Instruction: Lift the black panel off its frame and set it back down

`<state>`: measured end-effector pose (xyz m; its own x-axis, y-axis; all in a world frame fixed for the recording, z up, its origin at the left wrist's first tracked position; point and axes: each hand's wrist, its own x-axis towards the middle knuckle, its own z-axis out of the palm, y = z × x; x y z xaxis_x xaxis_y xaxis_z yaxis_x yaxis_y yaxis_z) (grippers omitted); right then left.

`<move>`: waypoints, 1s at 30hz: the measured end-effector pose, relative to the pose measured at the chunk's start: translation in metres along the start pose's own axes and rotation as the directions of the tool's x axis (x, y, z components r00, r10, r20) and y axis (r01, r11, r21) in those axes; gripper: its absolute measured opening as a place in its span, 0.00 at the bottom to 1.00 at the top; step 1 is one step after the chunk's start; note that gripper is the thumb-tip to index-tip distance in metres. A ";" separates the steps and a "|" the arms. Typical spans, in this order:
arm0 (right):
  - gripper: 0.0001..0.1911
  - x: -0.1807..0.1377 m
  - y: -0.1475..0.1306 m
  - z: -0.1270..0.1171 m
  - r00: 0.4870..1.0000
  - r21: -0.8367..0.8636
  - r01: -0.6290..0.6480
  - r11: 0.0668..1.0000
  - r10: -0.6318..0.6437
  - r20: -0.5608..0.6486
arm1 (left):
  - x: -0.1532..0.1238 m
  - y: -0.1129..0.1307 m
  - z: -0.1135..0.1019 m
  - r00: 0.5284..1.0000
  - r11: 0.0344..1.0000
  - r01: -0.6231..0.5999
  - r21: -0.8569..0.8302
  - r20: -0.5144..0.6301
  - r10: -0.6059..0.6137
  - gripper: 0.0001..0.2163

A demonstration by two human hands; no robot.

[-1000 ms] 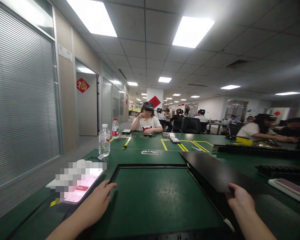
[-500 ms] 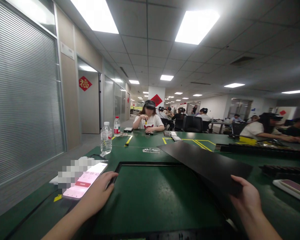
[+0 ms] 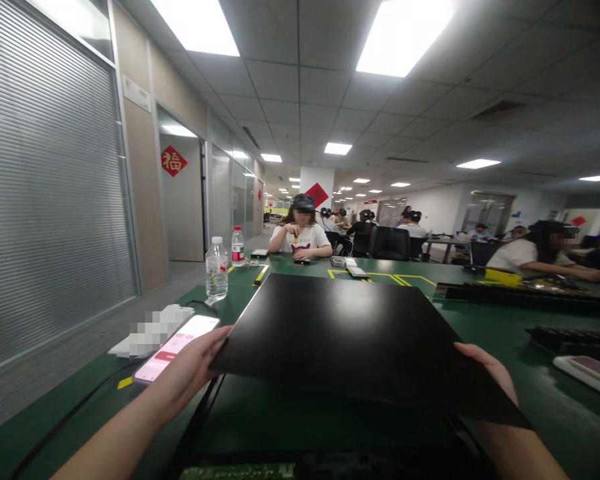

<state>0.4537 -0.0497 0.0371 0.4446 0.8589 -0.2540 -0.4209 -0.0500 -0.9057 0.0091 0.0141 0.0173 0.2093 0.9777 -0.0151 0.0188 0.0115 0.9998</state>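
A thin, glossy black rectangular panel (image 3: 340, 333) is raised above the green table, tilted, between my two hands. My left hand (image 3: 203, 357) is closed on its left edge, the fingertips partly hidden by it. On the opposite edge my right hand (image 3: 490, 373) grips the panel, with most of the fingers underneath out of sight. Below the panel lies a black frame (image 3: 203, 407), largely covered. At the bottom edge a strip of green circuit board (image 3: 240, 472) shows.
A lit phone (image 3: 180, 347) lies just beyond my left forearm. Two bottles stand behind it, the nearer a clear water bottle (image 3: 217, 270). Across the table sits a person (image 3: 303, 233) handling small items. Black strips (image 3: 570, 340) and another phone (image 3: 595, 373) lie at the right.
The black panel has swung left from my right side and now lies across both hands. My left hand has moved from the frame's corner to the panel's edge.
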 end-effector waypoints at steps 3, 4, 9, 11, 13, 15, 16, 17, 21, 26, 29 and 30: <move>0.20 -0.003 0.001 0.005 0.993 0.010 -0.038 0.999 0.037 0.111 | -0.003 0.004 0.003 0.996 0.998 0.054 -0.046 0.074 -0.050 0.22; 0.22 -0.003 0.003 0.007 0.987 0.011 0.002 1.000 -0.004 0.158 | -0.003 0.005 0.003 0.996 0.996 0.071 -0.049 0.064 -0.068 0.22; 0.28 -0.001 0.014 0.015 0.935 0.008 0.009 1.000 -0.011 0.355 | -0.002 0.011 0.001 0.986 0.986 0.110 -0.126 -0.113 -0.124 0.23; 0.30 -0.002 0.016 0.017 0.926 -0.035 -0.025 0.999 0.036 0.377 | -0.001 0.011 -0.001 0.983 0.985 0.079 -0.153 -0.152 -0.102 0.23; 0.30 -0.004 0.018 0.019 0.906 -0.080 -0.058 0.995 0.086 0.415 | 0.000 0.010 -0.003 0.981 0.982 0.047 -0.181 -0.179 -0.079 0.22; 0.29 -0.005 0.019 0.019 0.876 -0.116 -0.098 0.988 0.141 0.462 | -0.001 0.009 -0.004 0.977 0.976 0.050 -0.211 -0.191 -0.091 0.22; 0.27 -0.005 0.020 0.018 0.868 -0.124 -0.116 0.985 0.161 0.469 | -0.001 0.009 -0.004 0.974 0.973 0.061 -0.223 -0.200 -0.107 0.22; 0.26 -0.004 0.021 0.017 0.869 -0.131 -0.128 0.983 0.175 0.463 | -0.002 0.010 -0.004 0.970 0.970 0.074 -0.232 -0.208 -0.123 0.22; 0.19 0.005 0.024 0.012 0.914 -0.147 -0.139 0.979 0.184 0.361 | -0.003 0.012 -0.002 0.974 0.964 0.065 -0.258 -0.195 -0.118 0.22; 0.29 0.011 0.025 0.011 0.981 -0.206 -0.044 0.978 0.080 0.175 | -0.004 0.012 -0.003 0.989 0.967 0.021 -0.255 -0.136 -0.057 0.24; 0.31 0.010 0.026 0.013 0.988 -0.223 -0.026 0.975 0.059 0.143 | -0.005 0.012 -0.002 0.990 0.967 0.041 -0.250 -0.123 -0.073 0.25; 0.32 0.010 0.026 0.013 0.990 -0.230 -0.023 0.973 0.054 0.127 | -0.006 0.012 -0.002 0.991 0.966 0.048 -0.253 -0.109 -0.078 0.25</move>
<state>0.4374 -0.0356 0.0156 0.3174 0.9127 -0.2573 -0.2379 -0.1860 -0.9533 0.0064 0.0092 0.0299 0.0993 0.9909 -0.0913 -0.2189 0.1113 0.9694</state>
